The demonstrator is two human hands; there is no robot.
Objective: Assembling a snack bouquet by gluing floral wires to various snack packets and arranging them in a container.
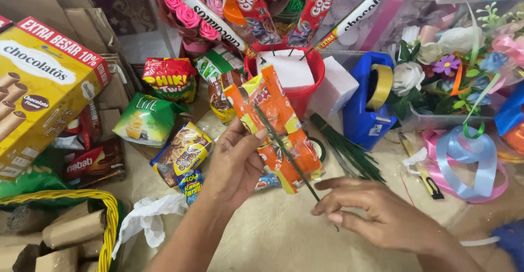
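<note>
In the head view, the left hand (236, 165) comes up from the lower middle of the frame and pinches an orange snack packet (278, 127) between thumb and fingers, holding it upright at the centre of the picture. A thin green stick (287, 154) lies slanted across the packet's face and runs down to the right hand (376, 214), whose fingertips close on the stick's lower end at the lower right. The two hands stay apart, joined only by the stick and packet.

Just behind the packet, upper centre, stands a red bucket (311, 78) packed with a white foam block (292, 67); long wafer and biscuit packets on sticks rise out of it toward the top edge. A second white foam block (335, 89) leans just beside the bucket on its right. Right of that sits a blue tape dispenser (363, 108) carrying a roll of yellowish tape (381, 86). A bundle of green sticks (349, 149) lies on the floor between dispenser and packet.

At the upper right, a clear tray (436, 122) holds artificial flowers (431, 64), with pale blue and pink ribbon (469, 163) loose below it. At the far left lies a large yellow wafer box (41, 86), loose snack packets (164, 119) scattered beside it. In the lower left corner, a yellow woven basket (106, 217) contains brown paper rolls (73, 231). A crumpled white bag (147, 217) lies next to the basket.
</note>
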